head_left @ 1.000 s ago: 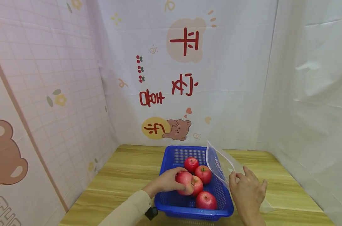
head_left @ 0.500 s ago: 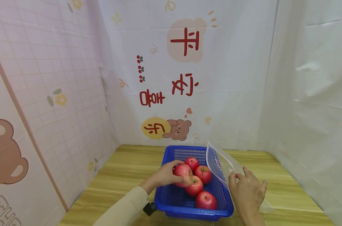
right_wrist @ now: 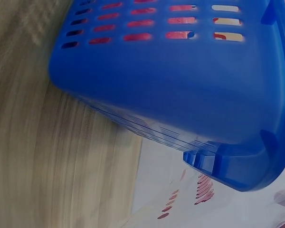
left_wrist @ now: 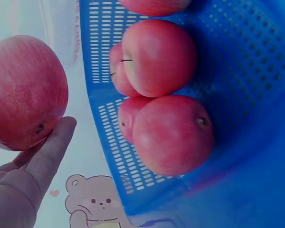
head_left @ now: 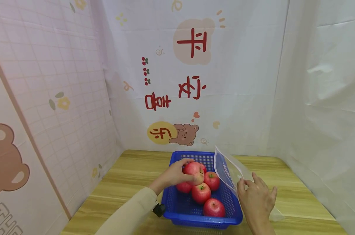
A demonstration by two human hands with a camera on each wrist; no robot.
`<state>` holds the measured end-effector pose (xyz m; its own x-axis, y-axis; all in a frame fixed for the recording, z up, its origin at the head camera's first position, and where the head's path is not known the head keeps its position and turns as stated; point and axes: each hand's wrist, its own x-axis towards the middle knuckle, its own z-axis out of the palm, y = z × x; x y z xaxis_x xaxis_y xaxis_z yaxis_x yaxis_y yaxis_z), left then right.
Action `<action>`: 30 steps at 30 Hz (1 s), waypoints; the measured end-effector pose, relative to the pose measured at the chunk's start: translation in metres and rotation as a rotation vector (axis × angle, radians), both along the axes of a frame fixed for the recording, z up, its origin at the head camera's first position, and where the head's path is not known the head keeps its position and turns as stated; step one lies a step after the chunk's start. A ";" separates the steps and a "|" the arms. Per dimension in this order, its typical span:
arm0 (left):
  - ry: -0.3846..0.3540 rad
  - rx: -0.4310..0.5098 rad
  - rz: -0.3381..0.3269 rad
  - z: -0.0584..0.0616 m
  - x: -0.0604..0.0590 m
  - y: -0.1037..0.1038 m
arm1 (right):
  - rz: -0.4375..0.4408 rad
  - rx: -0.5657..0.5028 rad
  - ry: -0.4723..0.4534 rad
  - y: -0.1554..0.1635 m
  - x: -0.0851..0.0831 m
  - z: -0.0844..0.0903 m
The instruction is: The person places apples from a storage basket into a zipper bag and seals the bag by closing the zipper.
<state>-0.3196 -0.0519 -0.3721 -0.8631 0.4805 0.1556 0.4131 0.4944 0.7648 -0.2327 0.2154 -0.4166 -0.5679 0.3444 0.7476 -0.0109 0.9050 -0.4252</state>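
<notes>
Gripping one apple (head_left: 192,170), left hand (head_left: 175,174) hovers over basket (head_left: 177,209) holding seemingly four.

Above basket (head_left: 177,215): open, but for the left hand (head_left: 173,174) holding an apple (head_left: 193,171).
Right side: blocked by the plastic bag (head_left: 228,171) and right hand (head_left: 255,199).
Left tabletop (head_left: 121,182): free.

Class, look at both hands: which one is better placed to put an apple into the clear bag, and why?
Left. The left hand already grips an apple lifted above the blue basket, near the clear bag mouth. The right hand holds that bag open beside the basket, so it is probably best left there.
</notes>
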 end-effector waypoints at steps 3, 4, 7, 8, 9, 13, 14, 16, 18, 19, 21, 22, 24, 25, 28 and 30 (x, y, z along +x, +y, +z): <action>-0.011 0.004 0.009 0.003 -0.002 0.006 | -0.001 0.017 0.034 0.001 -0.001 -0.002; -0.014 0.010 0.009 0.004 -0.002 0.008 | 0.000 0.021 0.046 0.001 -0.001 -0.002; 0.000 0.020 0.011 0.007 -0.002 0.013 | 0.000 0.028 0.068 0.001 -0.002 -0.004; 0.007 0.023 0.014 0.008 -0.003 0.015 | 0.001 0.028 0.070 0.001 -0.002 -0.004; 0.014 0.032 0.015 0.009 -0.003 0.017 | 0.001 0.027 0.071 0.001 -0.002 -0.004; 0.031 0.063 0.025 0.012 -0.004 0.026 | 0.001 0.026 0.065 0.001 -0.003 -0.004; 0.034 0.074 0.029 0.013 -0.005 0.028 | 0.002 0.026 0.064 0.001 -0.002 -0.003; 0.034 0.098 0.041 0.014 -0.006 0.032 | 0.004 0.024 0.063 0.001 -0.002 -0.003; 0.026 0.132 0.055 0.015 -0.007 0.037 | 0.005 0.023 0.061 0.001 -0.002 -0.002; 0.020 0.150 0.060 0.016 -0.008 0.040 | 0.005 0.023 0.060 0.001 -0.002 -0.002; 0.004 0.186 0.069 0.018 -0.008 0.045 | 0.003 0.022 0.059 0.001 -0.002 -0.002; -0.002 0.203 0.073 0.019 -0.009 0.048 | 0.003 0.021 0.057 0.001 -0.002 -0.002; -0.016 0.238 0.078 0.020 -0.010 0.054 | 0.001 0.019 0.060 0.001 -0.003 -0.002; -0.022 0.252 0.080 0.020 -0.011 0.057 | 0.001 0.018 0.063 0.001 -0.003 -0.002; -0.040 0.304 0.083 0.020 -0.013 0.066 | -0.001 0.027 0.074 0.001 -0.004 -0.002; -0.057 0.339 0.085 0.020 -0.013 0.072 | -0.002 0.030 0.078 0.000 -0.004 -0.001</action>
